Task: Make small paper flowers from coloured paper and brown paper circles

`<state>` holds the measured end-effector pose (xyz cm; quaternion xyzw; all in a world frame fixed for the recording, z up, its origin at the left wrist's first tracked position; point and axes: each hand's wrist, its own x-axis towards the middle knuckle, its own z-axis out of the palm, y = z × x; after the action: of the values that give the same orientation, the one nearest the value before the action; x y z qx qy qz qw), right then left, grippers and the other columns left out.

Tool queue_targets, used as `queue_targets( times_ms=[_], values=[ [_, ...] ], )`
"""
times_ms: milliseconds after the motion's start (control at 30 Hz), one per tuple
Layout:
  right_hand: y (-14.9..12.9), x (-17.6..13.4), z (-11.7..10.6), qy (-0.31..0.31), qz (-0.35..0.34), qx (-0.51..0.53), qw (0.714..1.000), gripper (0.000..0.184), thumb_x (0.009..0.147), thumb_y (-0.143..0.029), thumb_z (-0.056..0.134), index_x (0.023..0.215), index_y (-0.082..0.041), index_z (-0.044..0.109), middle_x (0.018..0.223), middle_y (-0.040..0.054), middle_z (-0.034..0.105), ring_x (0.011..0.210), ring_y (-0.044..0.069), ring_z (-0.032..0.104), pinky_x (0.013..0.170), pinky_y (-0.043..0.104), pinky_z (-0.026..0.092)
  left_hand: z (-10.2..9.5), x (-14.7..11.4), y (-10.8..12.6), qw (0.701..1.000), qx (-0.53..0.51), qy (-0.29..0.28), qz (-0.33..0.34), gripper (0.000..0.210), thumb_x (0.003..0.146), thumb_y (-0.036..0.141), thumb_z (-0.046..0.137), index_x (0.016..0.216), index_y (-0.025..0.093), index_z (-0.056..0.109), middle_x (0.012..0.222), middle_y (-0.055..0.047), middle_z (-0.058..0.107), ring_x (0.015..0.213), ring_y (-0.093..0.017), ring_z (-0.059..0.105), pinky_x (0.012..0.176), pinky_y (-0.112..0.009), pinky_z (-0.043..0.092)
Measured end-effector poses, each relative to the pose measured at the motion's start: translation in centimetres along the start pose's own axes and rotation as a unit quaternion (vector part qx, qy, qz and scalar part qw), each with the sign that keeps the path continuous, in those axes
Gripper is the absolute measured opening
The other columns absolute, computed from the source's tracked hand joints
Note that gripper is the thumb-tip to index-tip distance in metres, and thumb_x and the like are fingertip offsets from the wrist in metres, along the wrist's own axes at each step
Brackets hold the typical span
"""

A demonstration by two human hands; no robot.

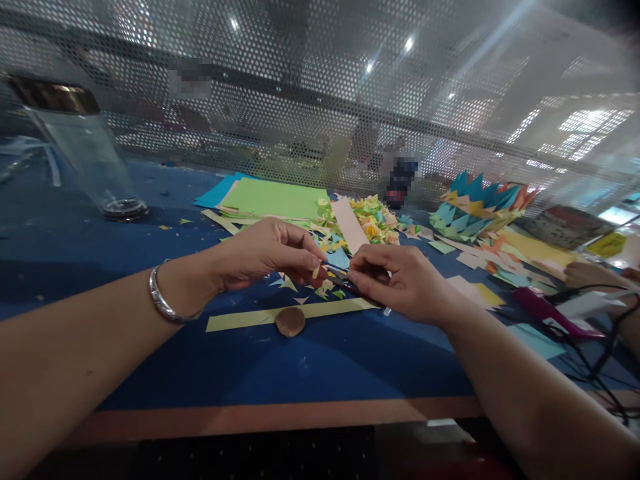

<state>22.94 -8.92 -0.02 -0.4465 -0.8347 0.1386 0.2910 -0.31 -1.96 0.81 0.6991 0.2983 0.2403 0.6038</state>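
Note:
My left hand [280,257], a silver bangle on its wrist, pinches a small pale-yellow piece of paper [316,271] between thumb and fingers. Close by on the right, my right hand [395,280] is closed around what look like small scissors [338,273], their dark blades pointing toward the left hand. The fingers hide most of the handles. Below both hands a long pale-yellow paper strip [240,321] lies flat, with a round brown disc [290,322] on its edge. Behind them rises a pile of folded paper pieces [375,220], a pale pink strip [349,223] resting on it.
Green paper sheets [275,197] lie at the back. A glass bottle [85,147] stands at left. At right are a folded-paper crown shape [475,207], loose paper, a magenta device [555,317] with black cables and another person's hand [595,277]. A perforated metal screen [280,100] borders the table.

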Motion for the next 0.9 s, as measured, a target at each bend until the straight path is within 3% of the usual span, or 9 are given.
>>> queue_targets(
  times_ms=[167, 533, 767, 900],
  values=[
    [-0.07, -0.01, -0.02, 0.006, -0.014, -0.015, 1.0, 0.013, 0.091, -0.022, 0.058, 0.08, -0.018, 0.061, 0.067, -0.0016, 0.054, 0.058, 0.009, 0.046, 0.054, 0.022, 0.035, 0.24, -0.06, 0.21, 1.0, -0.013, -0.003, -0.021, 0.019, 0.079, 0.035, 0.071, 0.07, 0.018, 0.073, 0.076, -0.007, 0.075, 0.07, -0.017, 0.07, 0.067, -0.027, 0.053],
    [0.57, 0.05, 0.29, -0.006, -0.02, -0.023, 1.0, 0.012, 0.092, -0.025, 0.06, 0.083, -0.017, 0.062, 0.072, -0.0006, 0.056, 0.062, 0.01, 0.049, 0.057, 0.023, 0.037, -0.64, 0.07, -0.06, 0.997, 0.066, -0.04, 0.019, 0.018, 0.081, 0.035, 0.071, 0.081, 0.019, 0.078, 0.085, -0.008, 0.076, 0.078, -0.017, 0.07, 0.073, -0.027, 0.054],
    [0.65, 0.12, 0.24, -0.01, -0.009, -0.025, 1.0, 0.014, 0.092, -0.025, 0.06, 0.081, -0.017, 0.063, 0.069, -0.0013, 0.057, 0.06, 0.009, 0.05, 0.057, 0.023, 0.037, -0.15, 0.24, -0.04, 0.996, 0.085, -0.003, 0.038, 0.027, 0.084, 0.029, 0.07, 0.109, 0.02, 0.074, 0.082, -0.007, 0.077, 0.076, -0.018, 0.073, 0.073, -0.029, 0.056],
    [0.65, 0.06, 0.22, -0.01, 0.003, -0.015, 1.0, 0.011, 0.089, -0.025, 0.064, 0.081, -0.016, 0.063, 0.069, -0.0021, 0.056, 0.059, 0.009, 0.049, 0.055, 0.022, 0.037, -0.46, 0.38, -0.21, 0.994, 0.099, -0.004, 0.045, 0.025, 0.081, 0.028, 0.074, 0.104, 0.018, 0.076, 0.085, -0.006, 0.077, 0.078, -0.017, 0.072, 0.076, -0.028, 0.056]
  ],
)
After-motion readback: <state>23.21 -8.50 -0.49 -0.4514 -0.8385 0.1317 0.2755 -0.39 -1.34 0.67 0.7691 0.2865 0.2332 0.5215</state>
